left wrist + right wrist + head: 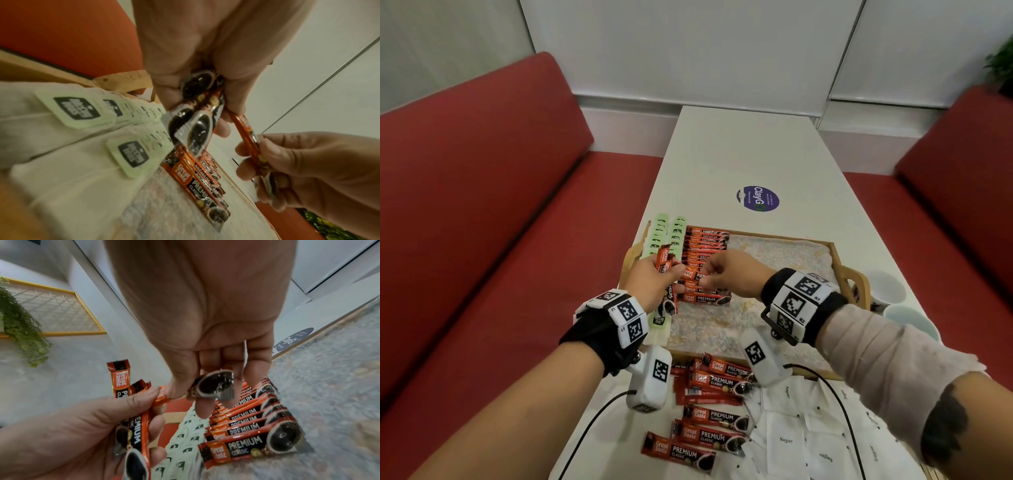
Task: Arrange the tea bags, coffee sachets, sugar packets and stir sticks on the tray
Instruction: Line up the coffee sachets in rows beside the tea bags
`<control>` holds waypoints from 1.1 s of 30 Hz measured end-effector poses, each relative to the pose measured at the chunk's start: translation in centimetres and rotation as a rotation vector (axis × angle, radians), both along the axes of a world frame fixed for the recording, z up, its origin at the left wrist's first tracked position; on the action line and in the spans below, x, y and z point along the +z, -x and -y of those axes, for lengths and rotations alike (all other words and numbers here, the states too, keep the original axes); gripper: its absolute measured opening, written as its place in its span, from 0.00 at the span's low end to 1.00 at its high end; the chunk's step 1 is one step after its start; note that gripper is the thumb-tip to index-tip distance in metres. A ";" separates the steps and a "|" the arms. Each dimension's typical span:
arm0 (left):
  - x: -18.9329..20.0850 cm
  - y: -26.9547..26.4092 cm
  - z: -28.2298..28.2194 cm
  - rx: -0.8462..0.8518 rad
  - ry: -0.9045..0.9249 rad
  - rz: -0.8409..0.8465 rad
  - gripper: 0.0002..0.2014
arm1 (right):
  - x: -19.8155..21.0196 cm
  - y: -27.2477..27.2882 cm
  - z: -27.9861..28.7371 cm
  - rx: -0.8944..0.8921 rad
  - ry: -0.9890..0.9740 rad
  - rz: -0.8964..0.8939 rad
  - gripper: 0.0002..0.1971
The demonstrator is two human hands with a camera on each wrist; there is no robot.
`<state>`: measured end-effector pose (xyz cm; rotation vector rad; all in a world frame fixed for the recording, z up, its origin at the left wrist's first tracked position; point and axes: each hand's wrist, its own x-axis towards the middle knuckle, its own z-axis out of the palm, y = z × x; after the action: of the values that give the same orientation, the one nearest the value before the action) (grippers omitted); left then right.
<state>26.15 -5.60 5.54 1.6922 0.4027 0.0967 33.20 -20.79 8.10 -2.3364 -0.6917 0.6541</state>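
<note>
Head view, loose coffee sachets (pixel 714 416), sugar packets (pixel 787 442) before tray (pixel 835 270)

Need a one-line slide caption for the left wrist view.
Left hand holds a bunch of coffee sachets while the right hand pinches one sachet above the tray.

White table (pixel 756 154) carries the tray (pixel 840 255), loose coffee sachets (pixel 717 419), sugar packets (pixel 786 440) (near edge).

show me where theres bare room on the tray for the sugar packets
The tray is bare across its right half, from the coffee sachet row to the right rim, plus a strip along the near rim. The left side is crowded: tea bags, sachets, and both hands, left hand and right hand, above them. Near table holds loose sachets and sugar packets.
</note>
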 end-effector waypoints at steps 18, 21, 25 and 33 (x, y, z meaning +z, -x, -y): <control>-0.2 0.7 -1.3 0.120 0.031 -0.026 0.01 | -2.8 0.4 0.1 -0.006 0.393 0.195 0.09; -0.1 0.8 -1.2 0.107 0.039 -0.032 0.07 | -3.3 0.6 -0.4 -0.007 0.397 0.240 0.08; -0.2 0.8 -1.1 0.108 0.075 -0.033 0.07 | -3.7 0.6 -0.7 -0.026 0.403 0.274 0.07; -0.2 0.9 -1.1 0.100 0.097 -0.033 0.07 | -4.0 0.1 -0.9 -0.014 0.416 0.276 0.13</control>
<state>25.27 -4.48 5.33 1.5800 0.5092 0.1204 33.09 -19.91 4.09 -2.8514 -0.7108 0.5093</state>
